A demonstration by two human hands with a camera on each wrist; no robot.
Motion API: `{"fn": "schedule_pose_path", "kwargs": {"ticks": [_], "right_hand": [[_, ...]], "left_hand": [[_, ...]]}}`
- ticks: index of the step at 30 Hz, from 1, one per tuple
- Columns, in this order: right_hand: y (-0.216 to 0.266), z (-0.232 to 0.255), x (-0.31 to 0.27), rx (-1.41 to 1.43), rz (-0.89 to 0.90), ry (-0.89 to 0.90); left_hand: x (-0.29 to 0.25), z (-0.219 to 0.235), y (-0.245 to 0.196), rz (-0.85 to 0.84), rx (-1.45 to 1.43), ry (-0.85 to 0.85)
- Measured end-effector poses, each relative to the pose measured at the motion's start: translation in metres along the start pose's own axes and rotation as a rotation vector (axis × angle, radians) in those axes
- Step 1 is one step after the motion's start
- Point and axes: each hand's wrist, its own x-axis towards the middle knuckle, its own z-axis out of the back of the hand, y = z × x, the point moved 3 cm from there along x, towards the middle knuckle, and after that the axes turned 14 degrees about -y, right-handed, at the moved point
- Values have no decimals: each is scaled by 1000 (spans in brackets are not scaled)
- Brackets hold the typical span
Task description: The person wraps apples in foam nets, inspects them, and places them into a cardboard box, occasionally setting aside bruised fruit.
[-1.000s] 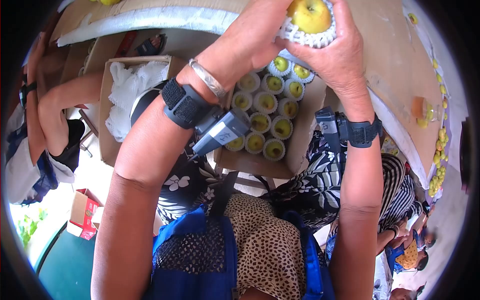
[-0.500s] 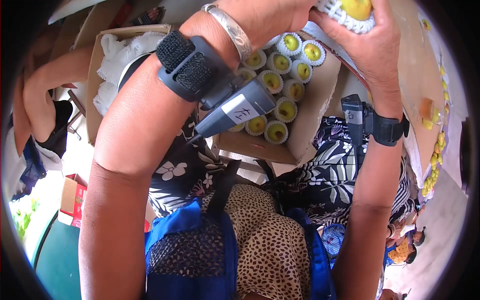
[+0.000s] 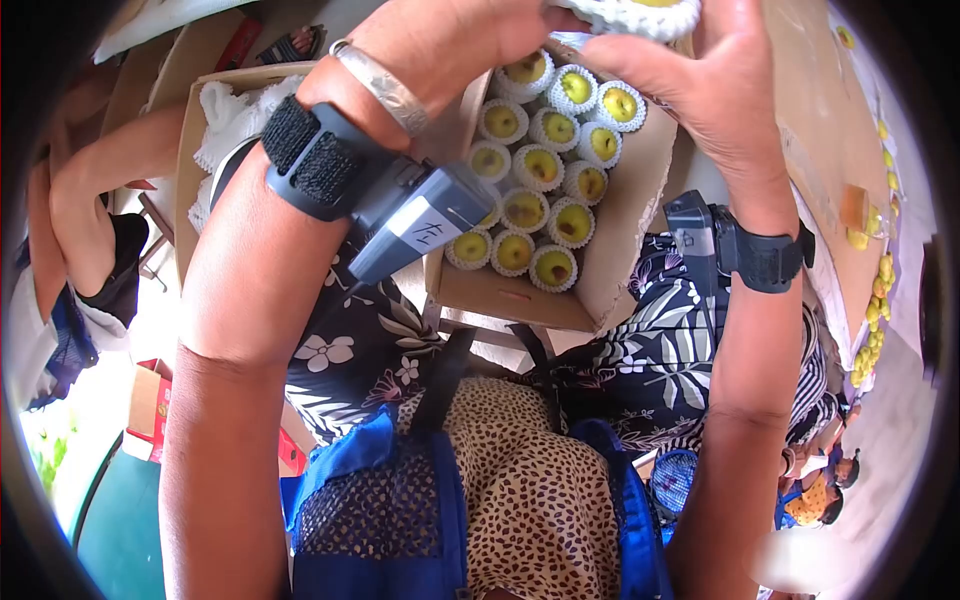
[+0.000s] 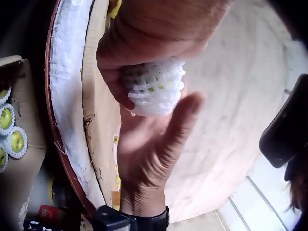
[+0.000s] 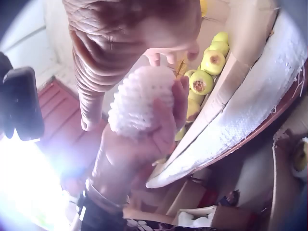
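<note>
An apple in a white foam net (image 4: 156, 86) is in my left hand (image 4: 159, 33), whose fingers curl round its side. My right hand (image 4: 149, 154) is close beside it, thumb straight and spread away from the net. In the right wrist view the right hand (image 5: 134, 33) arches above the netted apple (image 5: 137, 101), fingertips near its top, while the left hand (image 5: 161, 125) grips it from below. The head view catches only the net's lower edge (image 3: 640, 15), between the left hand (image 3: 490, 35) and the right hand (image 3: 720, 95).
Below the hands stands a cardboard box (image 3: 520, 305) with rows of netted apples. A box of white foam nets (image 3: 205, 145) is at left, near another person's leg (image 3: 120, 180). Loose yellow-green fruits (image 5: 204, 79) lie on the cardboard-covered table (image 3: 830, 130), which has a padded edge (image 4: 67, 62).
The apple has moved up and mostly out of the head view. The right hand, earlier cupped against the net, now has its thumb spread. The box of apples shows more fully.
</note>
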Motion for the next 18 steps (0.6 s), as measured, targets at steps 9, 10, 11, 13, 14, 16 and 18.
{"fn": "schedule_pose_path", "kwargs": {"ticks": [9,10,11,13,14,16,18], "right_hand": [[-12,13,-16,448,-932,131],[-18,14,-17,487,-957,155],[-21,15,-19,529,-982,178],[-21,14,-22,563,-994,190],[-20,13,-22,554,-1016,196],[-17,16,-25,564,-1086,172],[-14,17,-29,616,-1169,105]], "left_hand": [[20,13,25,149,-404,237],[18,11,26,164,-403,245],[17,10,27,179,-400,252],[22,12,31,215,-410,336],[25,12,32,237,-403,378],[17,14,27,333,-432,513],[17,32,28,280,-316,646]]}}
